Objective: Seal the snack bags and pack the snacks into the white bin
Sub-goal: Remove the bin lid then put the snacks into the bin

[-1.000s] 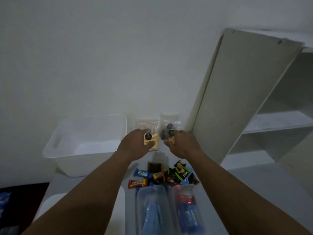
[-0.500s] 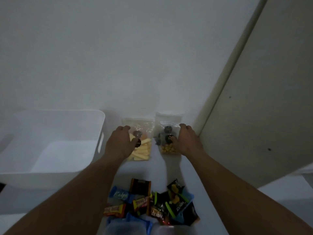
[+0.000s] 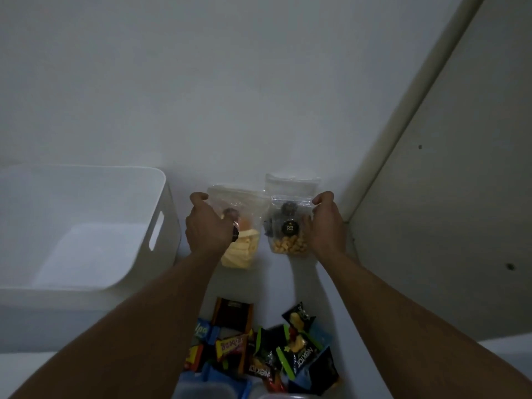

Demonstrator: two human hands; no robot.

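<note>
Looking down from the head view, both forearms reach from 6 o'clock toward 12 o'clock across a pale table (image 3: pixel 288 286). The left hand (image 3: pixel 205 223) grips the left snack bag (image 3: pixel 244 249), a clear pouch of pale yellow sticks. Its fingers curl over the bag's upper left edge and its thumb lies on the front. The right hand (image 3: pixel 325 226) grips the right snack bag (image 3: pixel 289 244), a clear pouch of small round puffs with a dark round label. Here the fingers hook over the upper right corner and the thumb presses its right side.

The two bags sit side by side just above centre, close to the wall (image 3: pixel 230 96). Whether their top seams are closed cannot be told. A third bag (image 3: pixel 292 182), clear and seemingly flat, pokes up behind the right one at 12 o'clock.

The white bin (image 3: pixel 138 203) stands at 9 o'clock, just beside the left hand, with a handle slot in its near wall. A heap of wrapped snacks (image 3: pixel 259 349) in brown, blue, yellow, green and black lies at 6 o'clock between the forearms. A pale cabinet panel (image 3: pixel 446 197) fills the 3 o'clock side.
</note>
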